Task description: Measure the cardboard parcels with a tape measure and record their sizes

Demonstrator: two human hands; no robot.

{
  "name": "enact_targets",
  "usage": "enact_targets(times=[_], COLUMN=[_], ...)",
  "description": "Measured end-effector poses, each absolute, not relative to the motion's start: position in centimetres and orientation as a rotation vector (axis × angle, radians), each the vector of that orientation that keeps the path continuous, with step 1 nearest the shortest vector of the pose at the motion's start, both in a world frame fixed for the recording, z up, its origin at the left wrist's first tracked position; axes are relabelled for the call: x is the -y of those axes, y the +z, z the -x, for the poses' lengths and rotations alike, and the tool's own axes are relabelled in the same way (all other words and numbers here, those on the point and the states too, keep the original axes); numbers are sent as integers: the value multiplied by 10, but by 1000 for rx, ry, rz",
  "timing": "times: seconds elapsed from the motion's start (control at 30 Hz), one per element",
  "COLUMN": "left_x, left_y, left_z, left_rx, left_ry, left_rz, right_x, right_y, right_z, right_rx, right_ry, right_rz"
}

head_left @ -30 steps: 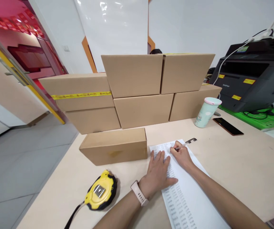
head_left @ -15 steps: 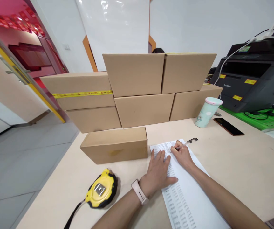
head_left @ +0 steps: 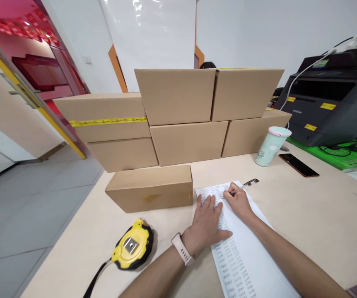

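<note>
The step in hand appears to be writing on the printed sheet (head_left: 253, 256). The right hand (head_left: 238, 203) grips the pen (head_left: 243, 187), tip at the sheet's upper part. The left hand (head_left: 208, 221), fingers spread, rests over the sheet's left edge. The tape measure (head_left: 131, 247) lies left of the sheet. The next stroke likely calls for a steady sheet and light pen pressure.

Open lane on the right: bare table (head_left: 315, 215) runs from the right hand (head_left: 239, 203) out to the phone (head_left: 299, 165) and cup (head_left: 271, 148)! Far side, blocked, a wall of boxes (head_left: 187, 143) (two rows high, no less). Left, the tape measure (head_left: 133, 246) and low box (head_left: 150, 193) leave just a narrow gap between them.
</note>
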State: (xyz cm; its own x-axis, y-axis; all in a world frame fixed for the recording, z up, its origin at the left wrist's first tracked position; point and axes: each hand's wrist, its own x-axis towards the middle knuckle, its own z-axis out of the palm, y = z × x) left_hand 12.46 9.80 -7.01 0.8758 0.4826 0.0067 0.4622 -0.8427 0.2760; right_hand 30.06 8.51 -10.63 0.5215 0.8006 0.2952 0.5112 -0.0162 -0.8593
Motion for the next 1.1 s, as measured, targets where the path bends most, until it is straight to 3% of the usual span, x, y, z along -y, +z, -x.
enact_targets(times=[1.1], left_x=[-98], left_y=[-74], left_z=[-124], left_rx=[-695], left_ry=[156], left_rz=[-2773], right_x=[-85], right_y=[-106], right_z=[-300], right_rx=[1111], right_ry=[330], right_rz=[1678])
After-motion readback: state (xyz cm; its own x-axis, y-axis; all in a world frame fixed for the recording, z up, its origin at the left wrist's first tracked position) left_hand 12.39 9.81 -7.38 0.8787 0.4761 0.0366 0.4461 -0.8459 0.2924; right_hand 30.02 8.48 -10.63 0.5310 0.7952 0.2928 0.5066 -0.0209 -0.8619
